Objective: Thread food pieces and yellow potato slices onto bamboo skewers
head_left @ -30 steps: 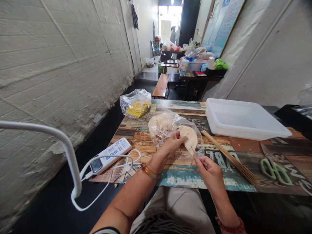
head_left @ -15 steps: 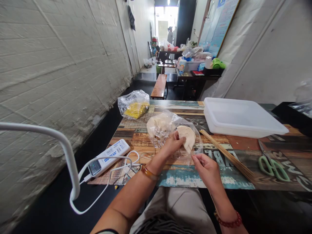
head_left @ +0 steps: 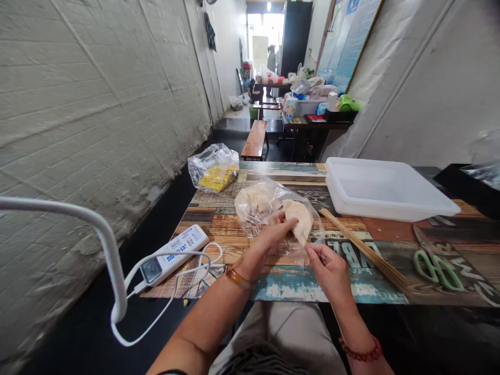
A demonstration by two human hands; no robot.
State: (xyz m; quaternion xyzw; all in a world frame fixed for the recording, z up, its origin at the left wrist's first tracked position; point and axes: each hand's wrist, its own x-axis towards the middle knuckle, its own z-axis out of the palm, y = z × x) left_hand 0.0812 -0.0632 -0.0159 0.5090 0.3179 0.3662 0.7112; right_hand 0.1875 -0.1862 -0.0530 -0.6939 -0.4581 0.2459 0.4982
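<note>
Left hand point(head_left: 282, 223) grips a pale folded sheet point(head_left: 300, 216), right hand point(head_left: 330, 271) pinches a thin stick point(head_left: 338, 324) below it (one plastic bag point(head_left: 269, 187) holds pale pieces point(head_left: 255, 199), another bag point(head_left: 203, 159) yellow ones point(head_left: 219, 177))

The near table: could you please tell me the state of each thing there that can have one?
Left hand: gripping the pale piece
Right hand: pinching what looks like a thin stick
Middle bag: crumpled, pale contents inside
Far bag: crumpled, yellow contents inside
White bin: upright, uncovered
Scissors: lying flat, blade opening unclear
Wooden sticks: bunched side by side
White device: cable plugged in
</note>
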